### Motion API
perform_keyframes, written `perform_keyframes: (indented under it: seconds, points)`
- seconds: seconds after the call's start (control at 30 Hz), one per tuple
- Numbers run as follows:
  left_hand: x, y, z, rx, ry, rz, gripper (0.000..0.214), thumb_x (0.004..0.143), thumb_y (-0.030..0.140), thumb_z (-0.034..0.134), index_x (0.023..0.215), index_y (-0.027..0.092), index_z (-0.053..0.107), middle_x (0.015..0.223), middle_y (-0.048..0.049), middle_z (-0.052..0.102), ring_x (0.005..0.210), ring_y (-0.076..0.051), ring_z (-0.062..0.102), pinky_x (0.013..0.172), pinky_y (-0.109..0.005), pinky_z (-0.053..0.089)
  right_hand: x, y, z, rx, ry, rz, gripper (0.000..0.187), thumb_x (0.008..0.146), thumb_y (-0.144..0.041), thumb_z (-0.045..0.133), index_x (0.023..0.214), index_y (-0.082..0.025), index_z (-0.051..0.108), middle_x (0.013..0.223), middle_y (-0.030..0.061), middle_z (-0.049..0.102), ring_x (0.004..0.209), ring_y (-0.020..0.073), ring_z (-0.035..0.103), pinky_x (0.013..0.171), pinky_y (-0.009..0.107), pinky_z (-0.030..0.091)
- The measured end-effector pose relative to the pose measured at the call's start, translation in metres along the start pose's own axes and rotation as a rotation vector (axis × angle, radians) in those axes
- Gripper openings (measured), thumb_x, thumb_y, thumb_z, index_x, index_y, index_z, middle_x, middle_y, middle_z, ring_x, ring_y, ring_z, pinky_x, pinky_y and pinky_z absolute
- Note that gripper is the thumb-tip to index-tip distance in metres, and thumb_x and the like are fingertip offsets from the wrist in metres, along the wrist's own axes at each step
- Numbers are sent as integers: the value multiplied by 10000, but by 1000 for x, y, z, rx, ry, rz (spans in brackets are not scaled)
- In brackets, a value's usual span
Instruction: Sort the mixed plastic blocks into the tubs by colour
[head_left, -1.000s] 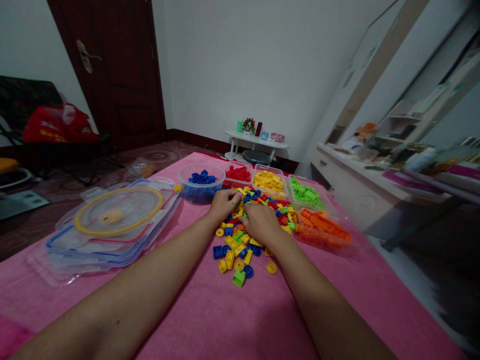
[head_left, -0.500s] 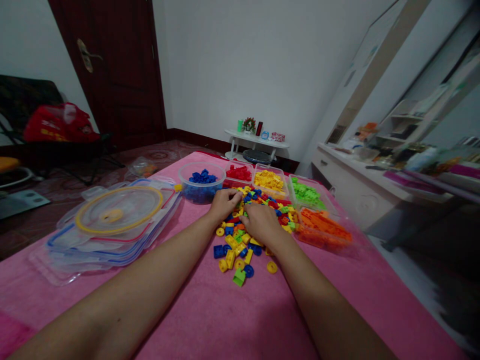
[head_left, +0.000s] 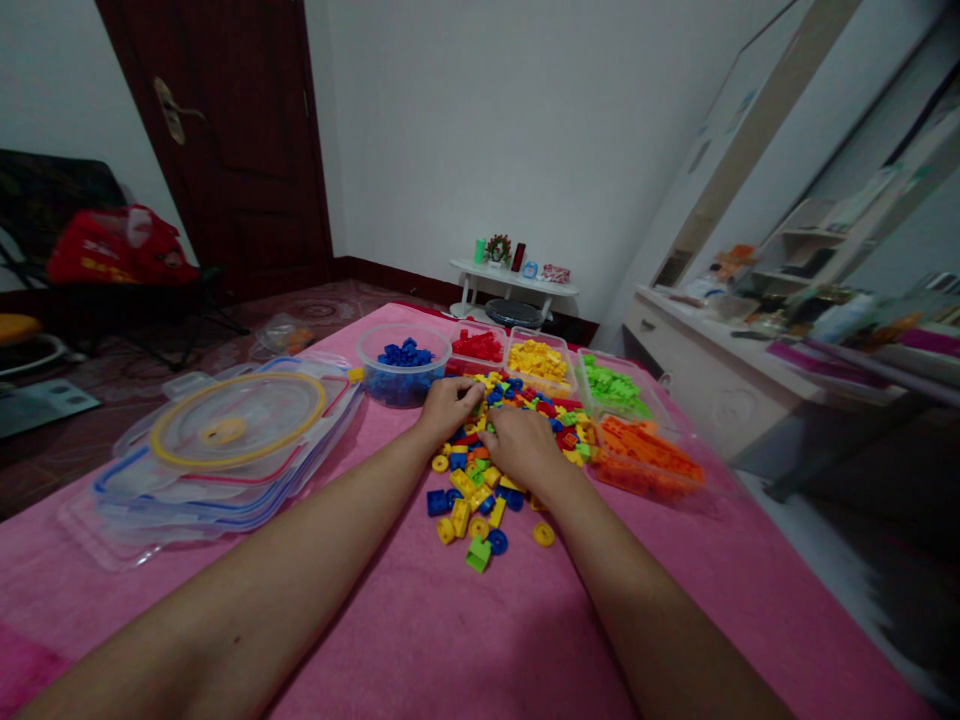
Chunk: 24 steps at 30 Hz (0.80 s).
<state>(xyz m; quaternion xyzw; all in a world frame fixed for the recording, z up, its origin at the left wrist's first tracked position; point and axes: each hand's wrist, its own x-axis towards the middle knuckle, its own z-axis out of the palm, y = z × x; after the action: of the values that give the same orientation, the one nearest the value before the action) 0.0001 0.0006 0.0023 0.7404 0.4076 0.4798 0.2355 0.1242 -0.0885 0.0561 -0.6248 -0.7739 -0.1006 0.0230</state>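
1. Pink cloth (head_left: 465,640) covers the surface, which reaches toward a pale wall (head_left: 487,130) and a dark red door (head_left: 217,130).
2. Against that wall is a white stand (head_left: 469,266) with small items on top; a red bag (head_left: 116,245) sits on a chair at far left, and a pale dresser (head_left: 739,370) holds clutter at far right.
3. Mixed blocks (head_left: 480,497) lie in a loose heap at the middle of the surface: yellow, blue, red, green and orange.
4. Left hand (head_left: 448,403) rests at the heap's left edge, near the tub, fingers bent; whether it pinches a piece, I cannot tell.
5. Right hand (head_left: 523,440) lies over the heap, palm down, its fingers mostly hidden; whether they are spread or closed on something, I cannot tell.
6. Nearest the person, a green block (head_left: 478,553) touches or almost touches a blue wheel (head_left: 496,542); a yellow wheel (head_left: 544,535) lies apart, by the right forearm.
7. Behind the heap, a round clear tub (head_left: 369,362) holds blue blocks (head_left: 405,354); to its right, clear boxes hold red blocks (head_left: 478,346), then yellow blocks (head_left: 538,362).
8. Green blocks (head_left: 616,388) and orange blocks (head_left: 649,455) fill two more boxes along the heap's right side.
9. Clear lids (head_left: 262,420) are stacked left of the left forearm, a round one with a yellow ring on top.
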Motion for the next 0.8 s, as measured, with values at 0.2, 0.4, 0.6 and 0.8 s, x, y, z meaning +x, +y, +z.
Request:
perform_keyframes:
  seconds: [0.2, 0.4, 0.6, 0.8]
  points:
    - [0, 2, 0, -16, 0, -9, 356, 819, 366, 458, 596, 123, 591, 538, 17, 490, 542, -96, 432, 516, -215, 290, 0, 0, 1, 0, -7, 6, 309, 864, -403, 480, 1004, -178, 638, 981, 104, 676, 897, 241, 637, 760, 319, 465]
    - [1, 0, 0, 0, 3, -8, 365, 825, 368, 454, 594, 121, 591, 530, 19, 477, 541, -94, 432, 516, -211, 289, -1, -1, 1, -4, 5, -5, 301, 868, -391, 474, 991, -170, 636, 955, 107, 678, 880, 241, 640, 744, 316, 468]
    - [0, 0, 0, 12, 0, 11, 362, 827, 367, 452, 595, 122, 584, 531, 22, 475, 546, -92, 433, 516, -204, 288, 0, -2, 2, -8, -7, 5, 312, 879, -388, 453, 1004, -165, 631, 972, 118, 675, 891, 244, 636, 754, 325, 464]
    - [0, 1, -1, 7, 1, 4, 361, 827, 363, 452, 596, 122, 588, 530, 22, 479, 549, -95, 441, 521, -205, 297, -1, -3, 0, -11, 3, 3, 309, 882, -367, 447, 992, -150, 636, 955, 126, 679, 872, 239, 642, 743, 311, 466]
